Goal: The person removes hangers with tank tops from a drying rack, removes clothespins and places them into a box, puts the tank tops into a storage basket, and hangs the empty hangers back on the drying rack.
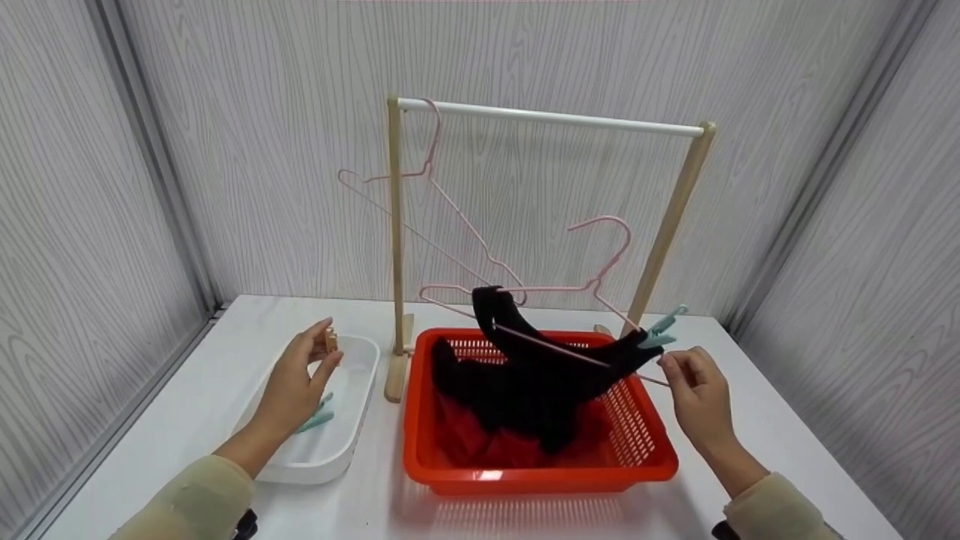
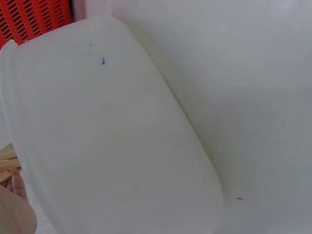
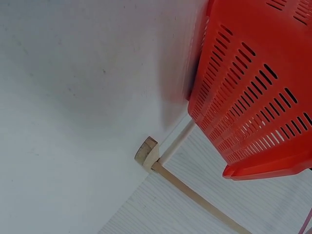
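Observation:
Over the white tray, my left hand pinches a tan clothespin between thumb and fingers. The clothespin also shows at the edge of the left wrist view. My right hand pinches the right end of a pink hanger, holding it tilted above the red basket. A black garment drapes from this hanger down into the basket. One teal clothespin clips the garment near the hanger's right end, beside my right fingertips. The garment's left part lies over the hanger, with no clip seen there.
Behind the basket stands a wooden rack with a white rail. Another pink hanger hangs at its left end. Teal clothespins lie in the tray. Red cloth lies in the basket. Panel walls enclose the white table.

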A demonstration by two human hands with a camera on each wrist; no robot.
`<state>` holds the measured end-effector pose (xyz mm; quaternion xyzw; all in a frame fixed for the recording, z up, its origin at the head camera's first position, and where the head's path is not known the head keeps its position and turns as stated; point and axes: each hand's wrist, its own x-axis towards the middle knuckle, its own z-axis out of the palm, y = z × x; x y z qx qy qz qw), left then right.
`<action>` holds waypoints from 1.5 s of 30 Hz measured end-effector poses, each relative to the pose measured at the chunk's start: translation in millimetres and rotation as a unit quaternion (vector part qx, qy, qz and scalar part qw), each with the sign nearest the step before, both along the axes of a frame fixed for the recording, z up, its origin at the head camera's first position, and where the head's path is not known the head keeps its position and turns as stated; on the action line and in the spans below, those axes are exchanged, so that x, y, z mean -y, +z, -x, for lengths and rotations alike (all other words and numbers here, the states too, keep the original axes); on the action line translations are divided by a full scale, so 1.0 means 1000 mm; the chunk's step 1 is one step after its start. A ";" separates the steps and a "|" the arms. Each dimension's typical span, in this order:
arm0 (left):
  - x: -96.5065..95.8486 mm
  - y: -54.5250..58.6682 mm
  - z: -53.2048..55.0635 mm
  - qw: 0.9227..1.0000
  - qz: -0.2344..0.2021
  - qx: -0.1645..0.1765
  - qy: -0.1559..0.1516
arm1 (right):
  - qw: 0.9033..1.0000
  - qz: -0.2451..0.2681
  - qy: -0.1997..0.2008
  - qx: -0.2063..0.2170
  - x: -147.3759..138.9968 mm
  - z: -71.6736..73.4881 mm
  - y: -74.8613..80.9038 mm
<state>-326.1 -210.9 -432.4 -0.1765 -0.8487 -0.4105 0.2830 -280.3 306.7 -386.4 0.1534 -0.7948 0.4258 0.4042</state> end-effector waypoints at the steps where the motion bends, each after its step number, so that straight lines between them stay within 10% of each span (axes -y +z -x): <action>1: 0.000 -0.002 0.000 1.000 0.008 0.008 0.003 | 1.000 0.000 -0.001 0.001 0.000 0.000 0.000; 19: -0.003 -0.020 0.002 0.987 0.105 0.126 -0.004 | 1.000 0.003 -0.003 0.014 0.002 -0.001 -0.001; 29: 0.000 -0.027 0.005 0.963 0.191 0.185 0.049 | 1.000 0.007 -0.001 0.023 0.002 -0.002 -0.003; 45: 0.005 -0.033 0.008 0.942 0.247 0.226 0.038 | 1.000 0.004 -0.008 0.025 0.002 -0.003 -0.004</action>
